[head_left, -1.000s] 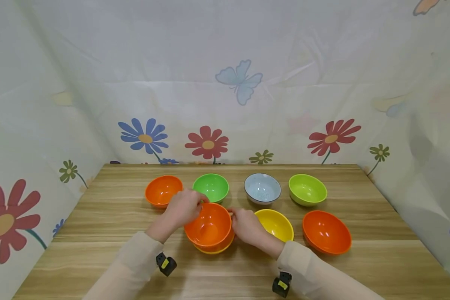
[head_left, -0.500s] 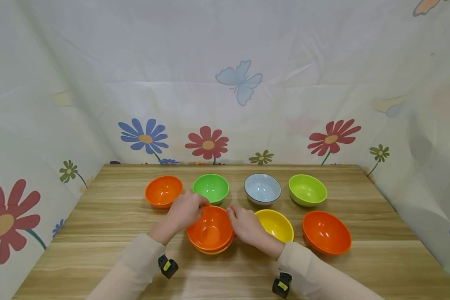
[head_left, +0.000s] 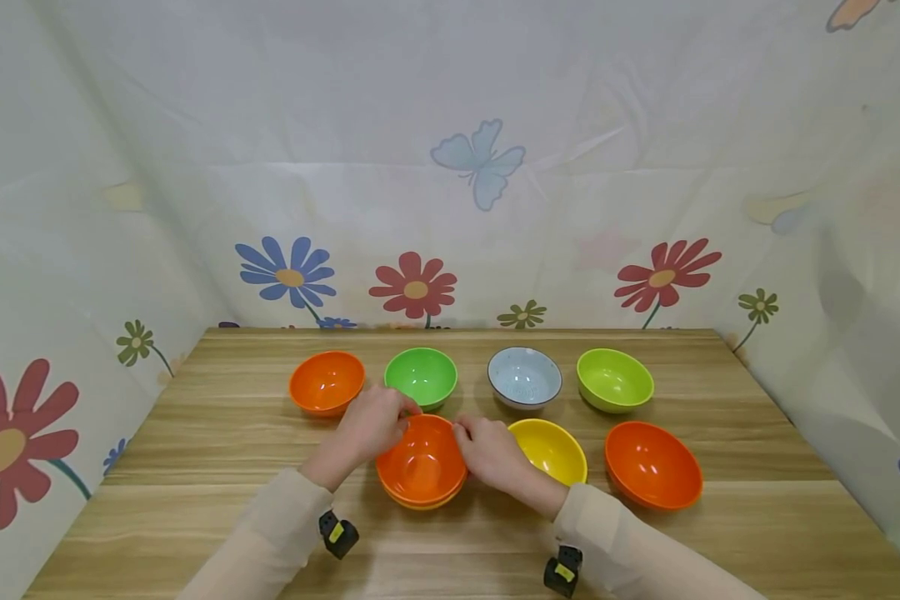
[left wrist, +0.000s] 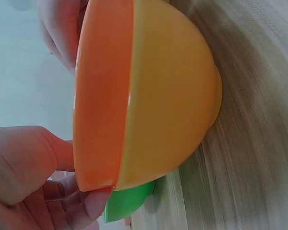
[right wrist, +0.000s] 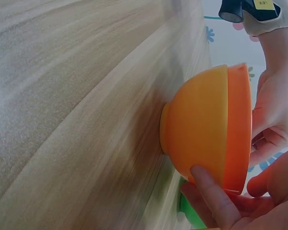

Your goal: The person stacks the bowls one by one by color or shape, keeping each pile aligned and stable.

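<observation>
An orange bowl (head_left: 422, 462) sits nested inside a yellow bowl (left wrist: 170, 96), its rim standing above the yellow one, on the wooden table. My left hand (head_left: 372, 423) pinches the orange bowl's rim at the far left, thumb at the inside and fingers beneath the edge. On the opposite side my right hand (head_left: 495, 450) holds the rim. In the right wrist view, fingers of the right hand (right wrist: 245, 203) lie along the outside of both bowls, with the thumb by the rim. In the head view the orange bowl hides most of the yellow one.
Behind stand an orange bowl (head_left: 327, 384), a green bowl (head_left: 422, 377), a grey-blue bowl (head_left: 525, 377) and a lime bowl (head_left: 615, 380). To the right are a yellow bowl (head_left: 549, 447), partly behind my right hand, and a larger orange-red bowl (head_left: 653, 464). A patterned cloth (head_left: 450, 225) hangs behind.
The orange bowl has come down into the yellow bowl and shifted slightly right, and less of it stands above the yellow rim. My left hand has moved slightly right and down with it.
</observation>
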Demonstrator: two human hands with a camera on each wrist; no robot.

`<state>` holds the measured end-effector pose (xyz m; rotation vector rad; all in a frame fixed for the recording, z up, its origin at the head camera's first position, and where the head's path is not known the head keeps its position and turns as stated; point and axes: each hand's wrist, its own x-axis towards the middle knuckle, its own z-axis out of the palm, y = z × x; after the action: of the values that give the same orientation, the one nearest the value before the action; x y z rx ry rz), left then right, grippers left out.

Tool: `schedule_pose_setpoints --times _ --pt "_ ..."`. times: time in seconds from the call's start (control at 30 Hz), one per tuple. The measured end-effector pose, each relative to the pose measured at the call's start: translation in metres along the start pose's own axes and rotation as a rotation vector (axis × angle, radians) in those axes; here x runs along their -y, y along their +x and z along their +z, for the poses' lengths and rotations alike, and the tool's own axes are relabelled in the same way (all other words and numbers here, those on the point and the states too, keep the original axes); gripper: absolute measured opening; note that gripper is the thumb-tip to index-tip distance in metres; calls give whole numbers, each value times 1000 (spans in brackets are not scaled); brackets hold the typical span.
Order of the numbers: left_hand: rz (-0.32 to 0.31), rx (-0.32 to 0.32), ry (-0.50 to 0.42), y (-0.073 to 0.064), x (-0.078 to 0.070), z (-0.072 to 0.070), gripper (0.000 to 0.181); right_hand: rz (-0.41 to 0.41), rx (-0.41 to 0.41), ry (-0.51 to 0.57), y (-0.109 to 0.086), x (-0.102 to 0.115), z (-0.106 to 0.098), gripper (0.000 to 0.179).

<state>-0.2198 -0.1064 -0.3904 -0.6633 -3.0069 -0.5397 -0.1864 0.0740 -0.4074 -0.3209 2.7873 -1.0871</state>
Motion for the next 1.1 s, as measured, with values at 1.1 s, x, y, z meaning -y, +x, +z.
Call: schedule_pose_setpoints --times 1.1 --pt "-46 21 24 2 1 3 20 -117 -85 -91 -3 0 1 19"
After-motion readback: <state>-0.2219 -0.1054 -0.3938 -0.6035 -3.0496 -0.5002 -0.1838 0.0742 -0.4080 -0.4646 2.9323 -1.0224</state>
